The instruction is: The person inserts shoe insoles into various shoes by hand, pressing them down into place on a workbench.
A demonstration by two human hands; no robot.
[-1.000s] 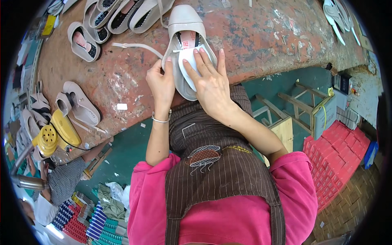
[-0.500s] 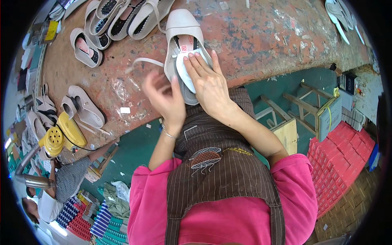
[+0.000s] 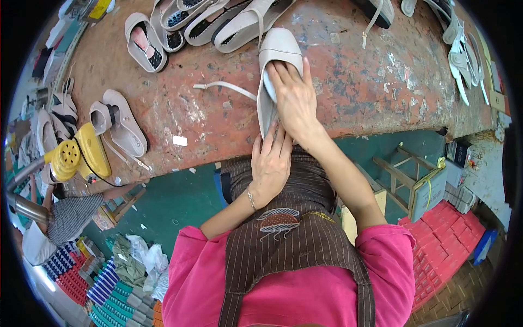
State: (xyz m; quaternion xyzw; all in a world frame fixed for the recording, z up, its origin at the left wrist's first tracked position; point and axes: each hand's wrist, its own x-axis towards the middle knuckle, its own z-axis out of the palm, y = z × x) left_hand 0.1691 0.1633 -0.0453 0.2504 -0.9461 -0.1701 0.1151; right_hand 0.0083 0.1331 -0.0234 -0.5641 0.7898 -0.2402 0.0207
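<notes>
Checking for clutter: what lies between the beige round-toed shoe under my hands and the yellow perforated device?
In the head view, from the shoe: its thin beige strap, a small white rectangular piece, then another beige shoe.

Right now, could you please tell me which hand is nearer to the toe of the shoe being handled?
Right. The right hand reaches into the shoe just behind the toe; the left hand is at the shoe's other end.
</notes>
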